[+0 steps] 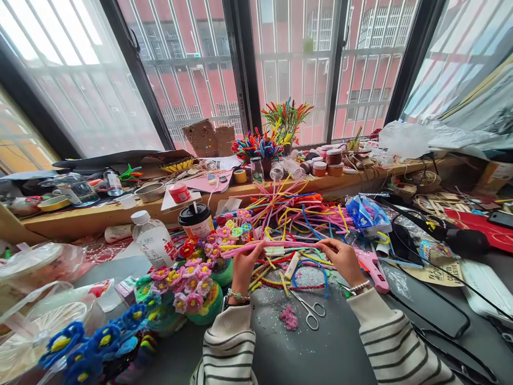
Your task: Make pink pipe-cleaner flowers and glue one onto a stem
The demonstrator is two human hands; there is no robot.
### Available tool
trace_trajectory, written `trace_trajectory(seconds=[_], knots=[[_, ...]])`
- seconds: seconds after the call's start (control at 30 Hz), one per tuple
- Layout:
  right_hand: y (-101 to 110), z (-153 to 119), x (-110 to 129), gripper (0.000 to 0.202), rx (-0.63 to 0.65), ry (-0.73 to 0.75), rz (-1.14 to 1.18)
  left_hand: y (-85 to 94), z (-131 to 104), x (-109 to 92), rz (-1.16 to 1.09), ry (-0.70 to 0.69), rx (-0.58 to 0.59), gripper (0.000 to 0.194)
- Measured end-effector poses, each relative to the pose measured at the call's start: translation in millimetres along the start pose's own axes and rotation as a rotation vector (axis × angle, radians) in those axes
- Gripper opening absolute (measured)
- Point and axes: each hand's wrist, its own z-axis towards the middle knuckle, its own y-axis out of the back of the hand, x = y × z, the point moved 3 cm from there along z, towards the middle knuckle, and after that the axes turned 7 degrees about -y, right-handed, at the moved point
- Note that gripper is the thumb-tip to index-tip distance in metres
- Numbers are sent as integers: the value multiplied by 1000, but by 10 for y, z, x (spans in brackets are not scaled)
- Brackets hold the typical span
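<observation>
1. Grip, left: the left hand (245,266) has thumb and fingers closed on a small bundle of pink fuzzy stems (290,244).
2. Grip, right: the right hand (343,261) pinches between thumb and fingertips at the other side of the span; the exact contact is too small to confirm.
3. Position: the stems are held between the two hands, above the loose coloured stems on the grey tabletop (276,355).
4. Risk, snagging: the free ends beyond the left hand reach over the pink flowers (194,278); a sweep that way could, in my judgement, catch petals.
5. Risk, tangling: lowering the span could mix it with the loose stems, including a bent blue stem (326,284).
6. Risk, heat: a pink glue gun (374,271) lies just beside the right wrist; contact could burn if it is hot, which cannot be told.
7. Direction: the long axis runs left to right across the person's front, nearly level, the free ends pointing left. Any end past the right fingertips cannot be made out.
8. Surroundings: scissors (306,306) and a pink fuzzy piece (288,317) lie nearer the person; a bottle (153,240) stands beyond the flowers.
</observation>
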Motion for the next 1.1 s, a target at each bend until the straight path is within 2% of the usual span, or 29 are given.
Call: trace_trajectory(seconds=[0.13,0.23,0.53,0.8,0.87,0.97,1.03,1.1], knots=[[-2,15,-81,29,59,-207,360,23,-5,-11,-49,19,-36,22],[31,28,-105,28,30,-263,466,35,-11,-20,-75,44,-61,22],[157,111,-235,30,-149,-325,568,54,-23,-22,-162,71,-128,24],[219,132,-289,33,-194,-323,525,50,-36,-43,-176,25,-115,26],[223,117,-294,32,-194,-309,465,77,-26,-22,-179,1,-145,26],[255,98,-315,31,-239,-275,357,151,-10,-7,-206,-48,-253,25],[285,94,-345,31,-317,-269,362,205,-2,-17,-289,-76,-334,24],[292,96,-378,30,-379,-292,440,230,8,-30,-428,-70,-356,22]])
